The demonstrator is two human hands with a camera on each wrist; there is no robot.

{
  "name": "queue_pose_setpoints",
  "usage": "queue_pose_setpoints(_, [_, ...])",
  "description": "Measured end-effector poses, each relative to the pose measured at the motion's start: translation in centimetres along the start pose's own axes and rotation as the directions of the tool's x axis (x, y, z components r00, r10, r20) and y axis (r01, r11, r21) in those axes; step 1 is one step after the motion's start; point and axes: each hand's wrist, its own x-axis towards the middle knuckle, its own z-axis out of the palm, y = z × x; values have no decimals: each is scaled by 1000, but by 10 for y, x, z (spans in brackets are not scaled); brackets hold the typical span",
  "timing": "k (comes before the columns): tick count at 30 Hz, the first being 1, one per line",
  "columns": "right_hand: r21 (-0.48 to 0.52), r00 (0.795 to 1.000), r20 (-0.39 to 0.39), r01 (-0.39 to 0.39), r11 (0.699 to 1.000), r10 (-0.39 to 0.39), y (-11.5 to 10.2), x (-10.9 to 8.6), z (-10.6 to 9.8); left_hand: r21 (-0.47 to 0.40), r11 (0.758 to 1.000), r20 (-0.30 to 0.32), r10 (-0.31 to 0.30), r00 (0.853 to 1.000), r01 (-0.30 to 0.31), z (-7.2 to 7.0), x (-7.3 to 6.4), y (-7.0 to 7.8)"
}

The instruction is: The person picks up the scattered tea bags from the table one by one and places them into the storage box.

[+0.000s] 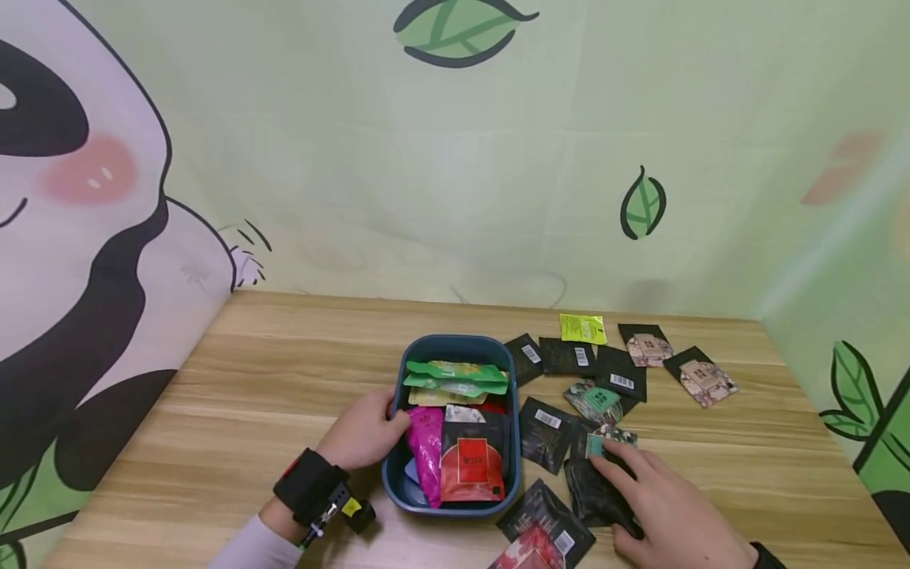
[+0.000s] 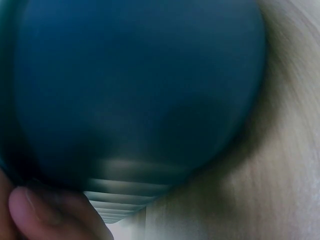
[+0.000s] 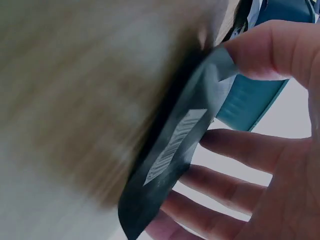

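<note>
Standing between hands: blue bin [image 1: 455, 511], gripped by left hand [image 1: 366, 431]; right hand [image 1: 668, 506] pinching black packet [image 1: 596, 491] beside bin.

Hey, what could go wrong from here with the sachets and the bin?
The right hand pinches a black sachet close to neighbouring sachets, so lifting it might drag some along. The left hand grips the blue bin, so an uneven tug could tip it. The slanting pink packet inside may slump.

Packets [image 1: 472, 462] lie in the bin [image 1: 455, 511] and to its right.
</note>
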Motion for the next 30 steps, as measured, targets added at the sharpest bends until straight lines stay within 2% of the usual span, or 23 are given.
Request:
queue_pose_setpoints(4, [-13,999,-35,-3,1000,3,0,-1,-5,5,1000,-6,8,1000,-8,0,0,0])
queue_pose_setpoints(6, [-40,996,-86,13,999,-16,0,-1,-7,8,1000,-8,10,1000,-10,0,1,0])
queue_pose_setpoints(11, [-112,972,-216,65,992,-89,-3,2,-12,4,1000,-8,4,1000,-4,0,0,1])
queue_pose_setpoints(16, [-142,951,-274,108,984,-144,-12,12,-18,3,1000,-4,-4,1000,4,-1,-1,2])
queue_pose_setpoints(19, [-158,929,-311,155,975,-198,-21,20,-24,6,1000,-5,-5,1000,6,-1,-2,2])
queue_pose_setpoints(25, [-172,866,-374,286,943,-331,-43,39,-32,6,1000,-8,-3,1000,3,0,-1,2])
queue_pose_setpoints(30, [-140,835,-392,362,922,-387,-67,56,-36,24,1000,-12,2,1000,-2,0,0,0])
